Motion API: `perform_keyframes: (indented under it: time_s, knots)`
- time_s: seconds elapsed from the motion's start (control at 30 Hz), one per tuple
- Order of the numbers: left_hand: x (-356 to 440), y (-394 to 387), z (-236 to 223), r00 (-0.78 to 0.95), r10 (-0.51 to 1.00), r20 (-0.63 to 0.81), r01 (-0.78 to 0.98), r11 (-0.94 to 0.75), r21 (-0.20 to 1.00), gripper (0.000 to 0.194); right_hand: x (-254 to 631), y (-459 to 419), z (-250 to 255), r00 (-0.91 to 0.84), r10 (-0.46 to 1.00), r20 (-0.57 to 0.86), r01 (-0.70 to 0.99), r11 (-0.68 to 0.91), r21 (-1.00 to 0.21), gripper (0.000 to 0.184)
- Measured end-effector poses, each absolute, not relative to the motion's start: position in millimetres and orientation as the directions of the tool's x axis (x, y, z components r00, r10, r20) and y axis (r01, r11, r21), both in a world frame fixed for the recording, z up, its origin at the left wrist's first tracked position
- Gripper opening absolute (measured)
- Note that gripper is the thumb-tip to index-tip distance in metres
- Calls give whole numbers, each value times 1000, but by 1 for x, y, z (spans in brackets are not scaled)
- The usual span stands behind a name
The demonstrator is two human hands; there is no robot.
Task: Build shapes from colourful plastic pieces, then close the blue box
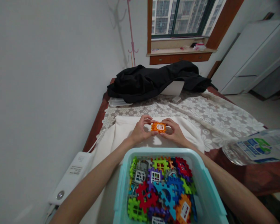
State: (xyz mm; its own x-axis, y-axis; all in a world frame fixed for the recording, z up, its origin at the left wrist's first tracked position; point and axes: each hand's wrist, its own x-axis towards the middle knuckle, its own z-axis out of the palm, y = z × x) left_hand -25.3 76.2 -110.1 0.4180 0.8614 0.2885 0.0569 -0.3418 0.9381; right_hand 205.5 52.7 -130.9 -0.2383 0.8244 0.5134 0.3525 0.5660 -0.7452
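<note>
Both of my hands meet over a white cloth (130,124) on the table. Between them is a small orange interlocking block (158,127) with a white window insert. My left hand (142,130) pinches its left side with closed fingers. My right hand (175,130) grips its right side the same way. Just in front of me stands a light blue plastic bin (123,186) filled with several coloured interlocking blocks (162,189) in red, blue, green, purple, orange and grey.
A white power strip (71,177) lies at the left edge. A clear plastic bottle (256,151) lies at the right. A black garment (154,81) is heaped at the far end on a lace tablecloth (219,118). White wall to the left, window beyond.
</note>
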Motion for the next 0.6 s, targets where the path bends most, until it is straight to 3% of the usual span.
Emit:
perform_keyframes:
  time_s: [0.6]
  knots:
    - [-26,78,-113,431,856,285,68,-346,936,66,205,53,-131,-226,832,507,360,555,-750,36]
